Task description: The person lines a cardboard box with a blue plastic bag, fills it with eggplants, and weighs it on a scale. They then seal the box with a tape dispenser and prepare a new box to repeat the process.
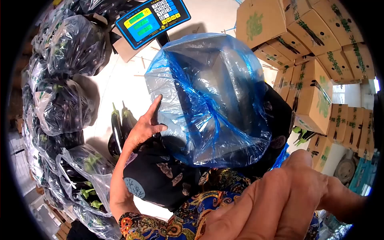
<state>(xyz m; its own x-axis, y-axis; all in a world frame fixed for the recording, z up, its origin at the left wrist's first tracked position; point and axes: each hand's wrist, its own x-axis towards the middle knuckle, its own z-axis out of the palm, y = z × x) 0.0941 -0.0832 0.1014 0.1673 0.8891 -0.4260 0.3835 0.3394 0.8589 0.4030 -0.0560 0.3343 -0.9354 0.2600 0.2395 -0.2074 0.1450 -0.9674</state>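
Observation:
A box lined with a blue clear plastic bag (208, 100) sits before me, against my lap; the bag's middle is gathered in folds. My left hand (147, 127) rests on the box's left side, thumb and fingers apart. Close to the camera at the lower right is my right hand (280, 196), large in view, its fingers bent and pressed together. What it holds, if anything, is hidden. A scrap of blue plastic (281, 157) shows just beyond its knuckles. Dark eggplants (116, 130) lie on the floor to the left of my left hand.
A scale display (153, 20) stands beyond the box. Clear bags of eggplants (74, 46) line the left side. Printed cardboard boxes (312, 94) are stacked at the right, with a few eggplants (303, 136) near them.

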